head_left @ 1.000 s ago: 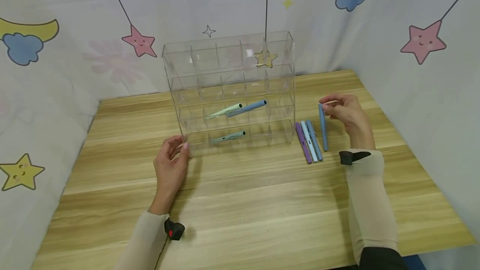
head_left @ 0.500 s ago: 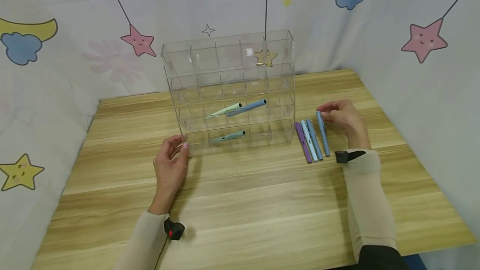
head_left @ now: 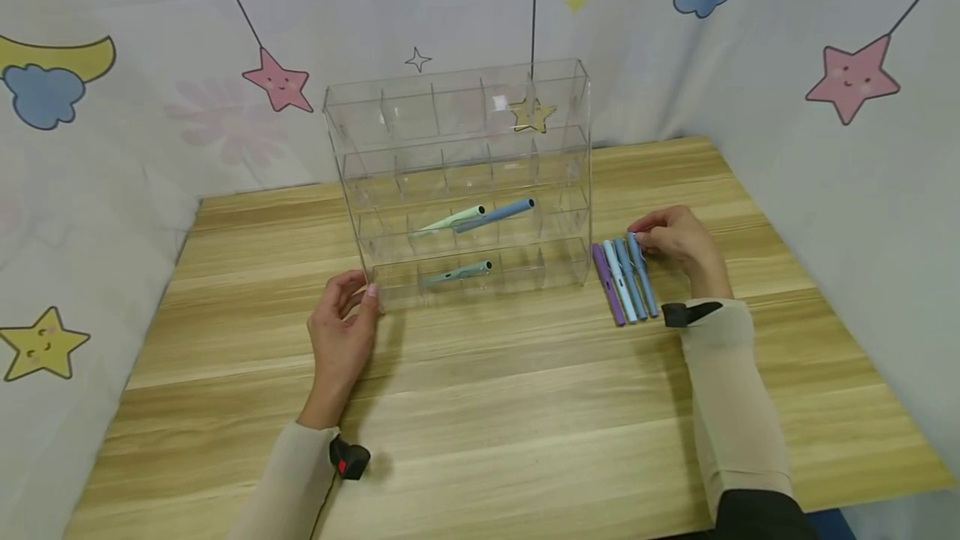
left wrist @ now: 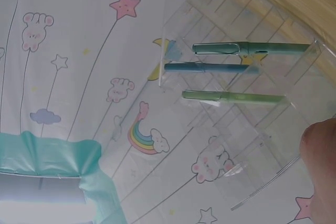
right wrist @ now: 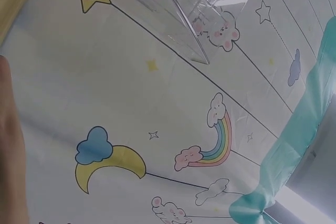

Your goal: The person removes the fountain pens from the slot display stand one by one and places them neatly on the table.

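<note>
Your left hand [head_left: 341, 332] rests curled at the front left corner of the one clear rack [head_left: 457, 182], which holds three pens [head_left: 465, 240]. Four more lie side by side on the desk [head_left: 480, 407]; your right hand [head_left: 678, 242] pinches the top of the rightmost, a plain slate-blue pen [head_left: 643, 277]. No writing is legible.

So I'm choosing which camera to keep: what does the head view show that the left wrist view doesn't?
Only the head view shows the right hand pinching a blue pen beside three more on the wooden table, and the left hand touching the organizer's corner. Only the left wrist view shows a teal curtain. Both show the clear organizer holding three pens.
</note>
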The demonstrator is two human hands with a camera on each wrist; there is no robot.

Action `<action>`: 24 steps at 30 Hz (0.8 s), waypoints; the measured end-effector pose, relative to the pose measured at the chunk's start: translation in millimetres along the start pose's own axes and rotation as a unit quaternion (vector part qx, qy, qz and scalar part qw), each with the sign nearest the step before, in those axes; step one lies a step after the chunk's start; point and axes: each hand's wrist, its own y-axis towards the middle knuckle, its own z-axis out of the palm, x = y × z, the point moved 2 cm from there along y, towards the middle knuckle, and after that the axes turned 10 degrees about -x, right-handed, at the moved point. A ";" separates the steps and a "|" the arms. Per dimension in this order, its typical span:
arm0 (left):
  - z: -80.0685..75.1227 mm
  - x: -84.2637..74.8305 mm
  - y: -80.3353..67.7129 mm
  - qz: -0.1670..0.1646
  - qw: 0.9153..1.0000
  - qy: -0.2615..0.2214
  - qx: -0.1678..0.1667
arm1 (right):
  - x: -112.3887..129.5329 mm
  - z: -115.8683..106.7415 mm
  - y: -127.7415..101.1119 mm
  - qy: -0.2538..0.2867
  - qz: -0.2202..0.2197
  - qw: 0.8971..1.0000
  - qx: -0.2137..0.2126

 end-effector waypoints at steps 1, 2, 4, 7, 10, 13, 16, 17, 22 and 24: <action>0.0 -0.3 0.0 0.001 1.000 0.002 0.000 | 0.4 0.0 -0.4 -0.003 0.000 1.000 -0.001; 0.1 -0.7 0.1 0.001 1.000 0.004 0.000 | 0.8 0.1 -0.8 -0.004 -0.001 1.000 -0.002; 0.2 -1.3 0.1 0.002 1.000 0.008 -0.001 | 1.0 0.1 -1.3 -0.012 -0.001 1.000 -0.004; 0.4 -2.0 0.2 0.003 1.000 0.008 0.000 | 1.6 0.3 -2.3 -0.026 -0.005 1.000 -0.006; 0.6 -2.3 0.3 0.004 1.000 0.007 0.001 | 2.5 0.5 -2.8 -0.046 -0.015 0.999 -0.007; 0.8 -2.4 0.5 0.002 1.000 0.008 0.001 | 4.8 -0.1 -3.7 -0.061 -0.019 0.998 -0.010; 0.8 -2.7 0.6 0.002 1.000 0.007 0.002 | 10.4 -2.3 -7.0 -0.085 -0.026 0.996 -0.031; 0.8 -2.7 0.6 0.002 1.000 0.005 0.003 | 13.4 -3.5 -8.6 -0.097 -0.037 0.994 -0.047; 0.0 -3.2 0.1 0.000 1.000 0.001 0.006 | 39.1 -8.7 -21.5 -0.075 -0.105 0.975 -0.181; -0.4 -3.4 -0.3 -0.001 1.000 -0.002 0.008 | 53.9 -8.9 -28.4 -0.016 -0.137 0.964 -0.226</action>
